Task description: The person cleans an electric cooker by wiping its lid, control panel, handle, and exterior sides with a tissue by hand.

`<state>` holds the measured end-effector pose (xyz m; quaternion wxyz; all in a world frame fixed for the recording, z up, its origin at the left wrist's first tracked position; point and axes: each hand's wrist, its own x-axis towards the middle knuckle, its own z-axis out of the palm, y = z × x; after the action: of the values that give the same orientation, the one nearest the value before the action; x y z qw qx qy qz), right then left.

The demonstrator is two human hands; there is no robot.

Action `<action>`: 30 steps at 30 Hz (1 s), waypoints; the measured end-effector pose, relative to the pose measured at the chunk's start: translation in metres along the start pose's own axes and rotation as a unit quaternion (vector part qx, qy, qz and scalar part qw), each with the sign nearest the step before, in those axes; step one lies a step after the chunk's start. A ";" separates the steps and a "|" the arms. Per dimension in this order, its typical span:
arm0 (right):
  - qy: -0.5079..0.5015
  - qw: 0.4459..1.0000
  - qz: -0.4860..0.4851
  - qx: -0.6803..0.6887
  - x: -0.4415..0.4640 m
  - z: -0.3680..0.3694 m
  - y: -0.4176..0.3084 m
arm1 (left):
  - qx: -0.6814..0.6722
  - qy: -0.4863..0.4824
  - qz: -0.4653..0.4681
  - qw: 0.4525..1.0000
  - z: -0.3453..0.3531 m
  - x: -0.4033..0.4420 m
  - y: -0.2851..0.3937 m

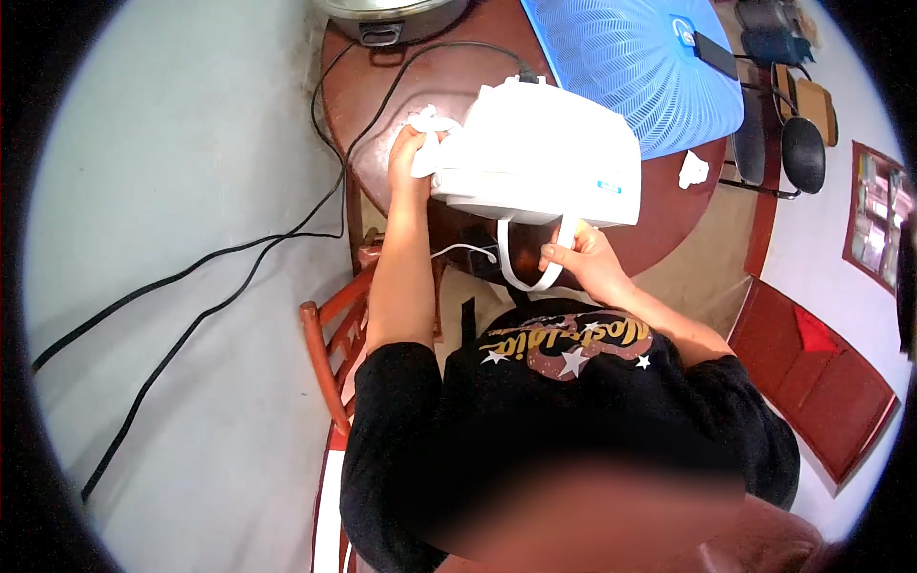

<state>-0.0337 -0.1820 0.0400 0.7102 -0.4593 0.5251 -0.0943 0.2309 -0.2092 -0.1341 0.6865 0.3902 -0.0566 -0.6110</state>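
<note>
Smooth, white, round-cornered appliance [549, 153] at the near edge of a glossy red-brown tabletop [382, 95]; left hand [406, 159] curled round a crumpled white wad [433, 124] against its side, right hand [587, 258] closed on its looped handle [507, 256].

Crumpled white wad [426, 160] of cloth or paper, bunched in the left fingers [407, 141], close against the side of a bulky white appliance [544, 153]. Rounded at the corners, with a small blue label [608, 187] beyond the right fingers [585, 237]. White looped handle [506, 256], jutting toward the body, held between right thumb and fingers.
</note>
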 end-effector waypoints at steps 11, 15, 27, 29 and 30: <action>-0.030 0.995 0.026 0.090 0.014 0.005 -0.003 | 0.053 0.025 0.007 0.998 0.011 0.000 0.009; -0.032 0.998 0.021 0.060 0.016 0.005 0.004 | 0.056 0.041 0.010 0.998 0.009 0.000 0.007; 0.070 0.954 -0.141 -0.254 0.020 -0.042 -0.075 | 0.129 0.063 0.061 0.988 0.049 -0.026 0.029; 0.071 0.894 -0.276 -0.346 0.058 -0.022 -0.090 | 0.118 0.054 0.073 0.989 0.043 -0.022 0.020; 0.053 0.867 -0.329 -0.370 0.078 -0.007 -0.098 | 0.138 0.055 0.079 0.986 0.045 -0.022 0.020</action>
<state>0.0286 -0.2887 0.0616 0.3868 -0.8289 0.3770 -0.1454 0.2170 -0.2120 -0.0825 0.6743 0.5086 -0.1327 -0.5188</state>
